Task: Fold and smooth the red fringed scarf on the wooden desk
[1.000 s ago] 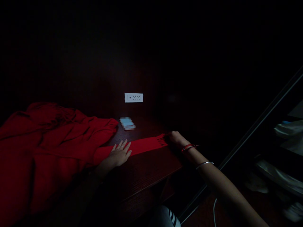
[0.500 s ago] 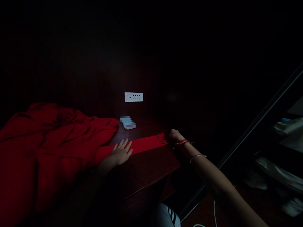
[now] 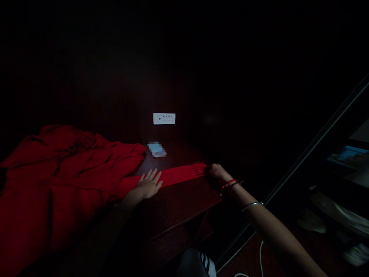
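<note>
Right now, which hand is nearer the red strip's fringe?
The right hand, beside the fringe; the left hand is spread over the red strip, nearer the heaped red cloth.

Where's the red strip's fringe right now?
In the head view, the fringe is right of centre on the dark tabletop, at the right end of the red strip, beside the right hand.
</note>
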Action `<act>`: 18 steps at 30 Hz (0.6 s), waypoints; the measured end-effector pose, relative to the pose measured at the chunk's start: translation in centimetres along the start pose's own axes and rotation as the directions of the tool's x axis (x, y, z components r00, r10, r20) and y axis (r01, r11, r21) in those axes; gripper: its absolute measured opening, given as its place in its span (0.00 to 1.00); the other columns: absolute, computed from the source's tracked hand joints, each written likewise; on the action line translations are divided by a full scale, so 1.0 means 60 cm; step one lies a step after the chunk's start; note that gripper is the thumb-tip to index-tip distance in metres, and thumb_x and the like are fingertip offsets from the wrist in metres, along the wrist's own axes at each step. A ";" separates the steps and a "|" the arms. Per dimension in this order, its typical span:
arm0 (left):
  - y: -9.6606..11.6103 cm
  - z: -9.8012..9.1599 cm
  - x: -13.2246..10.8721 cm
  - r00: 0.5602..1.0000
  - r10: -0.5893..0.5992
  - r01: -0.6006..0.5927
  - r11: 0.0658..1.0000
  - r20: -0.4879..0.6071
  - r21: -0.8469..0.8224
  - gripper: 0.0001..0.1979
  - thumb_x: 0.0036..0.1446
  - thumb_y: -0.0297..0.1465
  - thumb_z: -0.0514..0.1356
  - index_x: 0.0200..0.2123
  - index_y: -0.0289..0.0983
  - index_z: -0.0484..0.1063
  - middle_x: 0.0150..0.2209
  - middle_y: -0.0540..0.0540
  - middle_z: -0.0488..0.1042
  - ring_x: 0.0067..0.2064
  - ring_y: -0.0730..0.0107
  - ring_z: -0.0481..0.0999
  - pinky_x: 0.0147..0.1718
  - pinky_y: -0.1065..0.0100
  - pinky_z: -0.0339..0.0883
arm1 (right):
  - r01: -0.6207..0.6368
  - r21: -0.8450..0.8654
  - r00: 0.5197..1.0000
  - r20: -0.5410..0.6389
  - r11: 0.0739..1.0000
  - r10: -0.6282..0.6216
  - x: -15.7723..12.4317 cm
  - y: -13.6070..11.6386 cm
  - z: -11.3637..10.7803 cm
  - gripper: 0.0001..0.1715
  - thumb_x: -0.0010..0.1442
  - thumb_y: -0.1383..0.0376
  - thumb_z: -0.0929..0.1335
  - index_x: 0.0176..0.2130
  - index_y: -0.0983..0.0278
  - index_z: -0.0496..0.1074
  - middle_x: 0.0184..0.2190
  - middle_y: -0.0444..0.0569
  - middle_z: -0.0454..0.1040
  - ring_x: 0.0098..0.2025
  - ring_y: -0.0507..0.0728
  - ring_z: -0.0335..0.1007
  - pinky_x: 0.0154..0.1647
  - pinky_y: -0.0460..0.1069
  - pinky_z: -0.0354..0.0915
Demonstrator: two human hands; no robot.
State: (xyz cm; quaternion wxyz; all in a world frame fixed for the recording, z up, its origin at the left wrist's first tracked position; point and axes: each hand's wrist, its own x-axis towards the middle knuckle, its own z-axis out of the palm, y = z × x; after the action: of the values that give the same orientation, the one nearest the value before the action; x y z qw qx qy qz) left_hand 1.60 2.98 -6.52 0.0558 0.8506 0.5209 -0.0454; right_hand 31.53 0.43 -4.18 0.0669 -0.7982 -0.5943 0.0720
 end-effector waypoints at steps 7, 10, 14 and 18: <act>-0.006 0.010 0.009 1.000 0.001 -0.001 1.000 -0.028 0.003 0.28 0.58 0.41 0.36 0.60 0.36 0.41 0.61 0.43 0.36 0.61 0.58 0.36 0.55 0.53 0.38 | 0.270 -0.004 0.958 -0.095 0.963 -0.269 -0.019 -0.078 0.003 0.16 0.54 0.70 0.59 0.40 0.68 0.69 0.41 0.55 0.70 0.40 0.53 0.65 0.35 0.42 0.56; -0.010 0.018 0.013 0.999 0.006 -0.005 1.000 -0.051 0.017 0.29 0.58 0.42 0.36 0.60 0.37 0.41 0.61 0.44 0.36 0.61 0.58 0.37 0.55 0.53 0.38 | 0.318 -0.011 0.947 -0.040 0.948 -0.319 -0.030 -0.112 0.034 0.14 0.55 0.68 0.59 0.38 0.67 0.69 0.39 0.52 0.70 0.39 0.52 0.66 0.35 0.42 0.56; -0.011 0.020 0.014 0.999 0.001 0.000 1.000 -0.047 0.019 0.29 0.58 0.42 0.35 0.60 0.37 0.41 0.61 0.44 0.36 0.61 0.58 0.37 0.55 0.53 0.38 | 0.125 -0.061 0.989 -0.072 0.990 -0.129 -0.027 -0.074 0.050 0.17 0.56 0.68 0.57 0.43 0.71 0.67 0.42 0.60 0.67 0.42 0.57 0.65 0.39 0.46 0.57; -0.012 0.020 0.015 0.998 0.009 -0.009 1.000 -0.060 0.012 0.29 0.57 0.42 0.36 0.59 0.37 0.42 0.61 0.43 0.37 0.61 0.57 0.37 0.54 0.52 0.39 | -0.036 -0.108 0.994 -0.108 0.993 0.024 -0.029 -0.022 0.038 0.19 0.57 0.68 0.55 0.45 0.72 0.64 0.43 0.65 0.64 0.44 0.63 0.62 0.39 0.53 0.57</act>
State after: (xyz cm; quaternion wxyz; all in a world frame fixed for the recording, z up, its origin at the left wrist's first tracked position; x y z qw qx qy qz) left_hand 1.34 3.89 -7.89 0.0354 0.8542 0.5182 -0.0225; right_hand 29.37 -0.80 -6.10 0.0532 -0.8122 -0.5809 -0.0026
